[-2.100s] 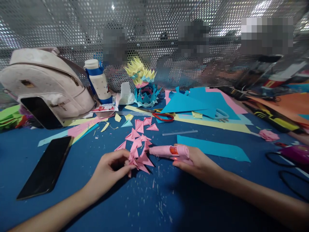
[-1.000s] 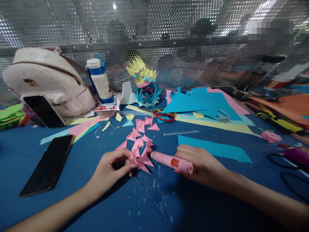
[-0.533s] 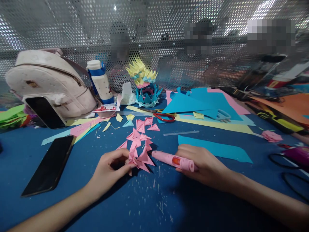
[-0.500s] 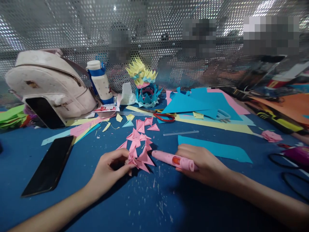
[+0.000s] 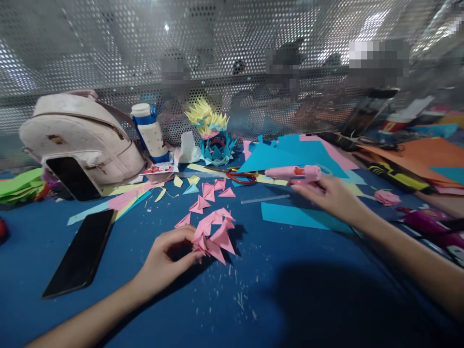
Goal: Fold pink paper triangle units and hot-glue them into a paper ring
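A ring of folded pink paper points [image 5: 214, 234] is pinched at its left side by my left hand [image 5: 170, 253], thumb below and fingers behind. Further right, my right hand [image 5: 331, 195] grips a pink glue gun [image 5: 293, 173], raised above the table with its nozzle pointing left. Several loose pink folded paper pieces [image 5: 199, 205] lie just beyond the ring. A blue paper strip [image 5: 308, 217] lies below my right hand, and a clear glue stick [image 5: 265, 198] sits to its left.
Left stand a backpack [image 5: 79, 137] and a bottle [image 5: 150, 133]; a phone [image 5: 80, 253] lies nearer. At the back are a yellow and blue paper model [image 5: 213, 135], red-handled scissors [image 5: 242, 178] and blue sheets [image 5: 290, 154]. A yellow-black tool [image 5: 397, 175] lies right.
My right hand has lifted the glue gun away from the ring, up and to the right. My left hand still holds the ring, now a little tilted. The view has shifted slightly.
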Available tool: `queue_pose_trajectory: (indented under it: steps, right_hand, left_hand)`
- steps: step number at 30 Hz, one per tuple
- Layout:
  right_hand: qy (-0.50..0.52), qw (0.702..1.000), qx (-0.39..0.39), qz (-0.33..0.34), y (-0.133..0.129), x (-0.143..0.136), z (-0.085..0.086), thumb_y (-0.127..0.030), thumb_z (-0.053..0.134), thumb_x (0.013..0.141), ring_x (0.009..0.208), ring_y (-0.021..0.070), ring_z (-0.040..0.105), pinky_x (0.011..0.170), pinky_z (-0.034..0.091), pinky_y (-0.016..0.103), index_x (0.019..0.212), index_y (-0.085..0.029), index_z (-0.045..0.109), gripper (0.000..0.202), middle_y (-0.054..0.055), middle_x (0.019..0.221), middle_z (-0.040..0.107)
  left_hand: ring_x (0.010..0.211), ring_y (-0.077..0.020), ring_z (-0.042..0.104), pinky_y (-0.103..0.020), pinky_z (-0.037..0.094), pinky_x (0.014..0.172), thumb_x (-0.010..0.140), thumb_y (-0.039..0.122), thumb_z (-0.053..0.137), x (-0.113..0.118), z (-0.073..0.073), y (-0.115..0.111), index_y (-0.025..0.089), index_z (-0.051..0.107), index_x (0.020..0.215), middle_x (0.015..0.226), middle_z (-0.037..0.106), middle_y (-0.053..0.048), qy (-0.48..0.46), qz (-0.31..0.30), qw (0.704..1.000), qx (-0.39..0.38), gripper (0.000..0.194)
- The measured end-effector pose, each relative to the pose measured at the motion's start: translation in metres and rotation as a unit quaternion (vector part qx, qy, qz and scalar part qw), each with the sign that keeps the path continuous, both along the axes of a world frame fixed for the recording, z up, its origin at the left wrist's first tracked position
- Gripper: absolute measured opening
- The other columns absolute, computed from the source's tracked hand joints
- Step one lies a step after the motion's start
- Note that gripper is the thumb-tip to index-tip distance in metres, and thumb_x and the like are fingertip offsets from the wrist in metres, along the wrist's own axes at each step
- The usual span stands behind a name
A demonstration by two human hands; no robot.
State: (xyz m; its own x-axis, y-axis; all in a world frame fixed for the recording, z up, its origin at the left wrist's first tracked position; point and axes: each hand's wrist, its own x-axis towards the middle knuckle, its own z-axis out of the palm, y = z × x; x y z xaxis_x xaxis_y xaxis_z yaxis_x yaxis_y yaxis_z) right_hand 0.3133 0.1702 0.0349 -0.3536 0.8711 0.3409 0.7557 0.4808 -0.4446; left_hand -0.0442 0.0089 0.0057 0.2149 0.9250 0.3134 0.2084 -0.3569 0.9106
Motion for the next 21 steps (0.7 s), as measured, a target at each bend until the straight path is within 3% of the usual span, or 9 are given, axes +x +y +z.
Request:
queue_pose_trajectory:
  steps: [2, 5, 9, 17, 21]
  right_hand:
    - [-0.015, 0.999, -0.024, -0.047, 0.013, 0.019, -0.002, -0.073, 0.051, 0.078, 0.059, 0.0178, 0.045, 0.058, 0.031, 0.032, 0.072, -0.018, 0.058, 0.055, 0.002, 0.061, 0.05]
    - [-0.006, 0.996, -0.045, -0.075, 0.023, 0.044, -0.008, -0.079, 0.052, 0.068, 0.058, 0.02, 0.047, 0.055, 0.034, 0.032, 0.081, -0.016, 0.065, 0.066, 0.003, 0.061, 0.051]
    - [0.018, 0.99, -0.105, -0.09, 0.022, 0.068, -0.018, -0.078, 0.05, 0.07, 0.053, 0.0184, 0.046, 0.049, 0.036, 0.031, 0.085, -0.015, 0.065, 0.066, 0.003, 0.059, 0.049]
    - [-0.001, 0.982, -0.164, -0.093, 0.014, 0.087, -0.023, -0.067, 0.062, 0.07, 0.057, 0.0206, 0.051, 0.054, 0.04, 0.034, 0.09, -0.018, 0.067, 0.053, 0.006, 0.063, 0.057]
    - [-0.011, 0.98, -0.171, -0.098, 0.011, 0.093, -0.011, -0.065, 0.064, 0.075, 0.072, 0.0255, 0.062, 0.065, 0.047, 0.038, 0.119, -0.021, 0.059, 0.062, 0.014, 0.092, 0.068]
  left_hand:
    - [0.078, -0.0155, 0.064, -0.026, 0.05, 0.072, 0.087, 0.017, 0.067, 0.0, 0.0, -0.001, 0.016, 0.067, 0.081, 0.082, 0.069, -0.005, 0.003, -0.01, 1.0, 0.008, 0.005]
    - [0.083, -0.0148, 0.063, -0.025, 0.049, 0.075, 0.087, 0.015, 0.067, 0.001, 0.0, -0.001, 0.016, 0.069, 0.085, 0.088, 0.069, -0.005, -0.001, -0.039, 0.999, 0.029, 0.003]
    - [0.086, -0.0136, 0.062, -0.025, 0.047, 0.078, 0.089, 0.012, 0.064, 0.003, 0.001, -0.002, 0.017, 0.071, 0.089, 0.093, 0.068, -0.004, -0.008, -0.074, 0.996, 0.041, 0.009]
    - [0.079, -0.0122, 0.059, -0.023, 0.045, 0.071, 0.091, 0.02, 0.066, 0.005, 0.0, -0.007, 0.018, 0.073, 0.089, 0.088, 0.066, -0.003, -0.008, -0.075, 0.996, 0.049, 0.007]
    - [0.078, -0.012, 0.061, -0.023, 0.045, 0.071, 0.091, 0.021, 0.067, 0.008, 0.001, -0.011, 0.017, 0.073, 0.089, 0.087, 0.066, -0.004, -0.003, -0.083, 0.995, 0.049, 0.007]
